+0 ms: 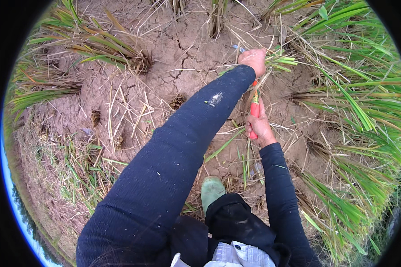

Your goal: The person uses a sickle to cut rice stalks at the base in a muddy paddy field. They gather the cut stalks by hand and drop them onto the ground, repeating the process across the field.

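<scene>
My left hand reaches out ahead and is closed around a bunch of green and straw-coloured grass stalks, probably rice. Their cut-looking ends point to the right. Below it, my right hand grips the red handle of a hand tool, likely a sickle. The handle points up toward my left hand, and a patterned green-and-yellow section shows above the red grip. The tool's head is hidden by my left hand and the stalks. A small bluish-white piece shows just beyond my left hand; I cannot tell what it is.
Standing clumps of green leaves line the right side. Another clump stands at upper left. Dry straw litters the cracked soil, with short stubble near my left forearm. My green boot is planted below.
</scene>
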A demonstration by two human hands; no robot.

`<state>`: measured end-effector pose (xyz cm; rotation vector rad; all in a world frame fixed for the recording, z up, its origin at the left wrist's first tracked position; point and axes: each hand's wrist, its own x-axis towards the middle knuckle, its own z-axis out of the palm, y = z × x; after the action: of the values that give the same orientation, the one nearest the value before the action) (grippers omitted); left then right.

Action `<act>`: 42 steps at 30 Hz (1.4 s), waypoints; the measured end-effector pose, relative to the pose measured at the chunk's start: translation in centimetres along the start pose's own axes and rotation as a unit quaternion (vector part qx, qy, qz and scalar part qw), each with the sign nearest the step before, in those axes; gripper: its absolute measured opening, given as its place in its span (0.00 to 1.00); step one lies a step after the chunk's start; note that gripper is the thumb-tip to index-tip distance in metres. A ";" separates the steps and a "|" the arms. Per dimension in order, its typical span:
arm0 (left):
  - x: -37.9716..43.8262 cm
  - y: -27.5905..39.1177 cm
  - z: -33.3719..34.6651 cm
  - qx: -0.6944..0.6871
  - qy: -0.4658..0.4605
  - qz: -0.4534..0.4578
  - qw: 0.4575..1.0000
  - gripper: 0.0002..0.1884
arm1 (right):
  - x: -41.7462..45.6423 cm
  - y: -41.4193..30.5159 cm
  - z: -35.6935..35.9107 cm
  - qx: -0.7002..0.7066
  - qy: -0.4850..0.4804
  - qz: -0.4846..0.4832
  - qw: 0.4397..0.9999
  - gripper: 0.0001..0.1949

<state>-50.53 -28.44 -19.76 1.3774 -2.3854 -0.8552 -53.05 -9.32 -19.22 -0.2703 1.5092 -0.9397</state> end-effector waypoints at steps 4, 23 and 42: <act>-0.6 -1.3 -0.2 -0.081 0.025 -0.078 0.993 0.21 | -4.5 0.1 0.4 0.039 -0.034 -0.019 0.998 0.45; -35.9 -16.9 -26.6 -0.001 0.001 -0.193 0.981 0.24 | -21.3 4.5 7.4 -0.106 -0.039 -0.162 0.980 0.44; -31.0 -20.1 -32.3 -0.002 0.145 -0.154 0.977 0.68 | -11.6 -0.4 20.7 -0.108 -0.210 -0.205 0.950 0.45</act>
<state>-4.62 -21.29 -4.14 1.7654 -1.9840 -0.6716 -31.93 -9.93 -8.30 -0.9143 1.1746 -0.9631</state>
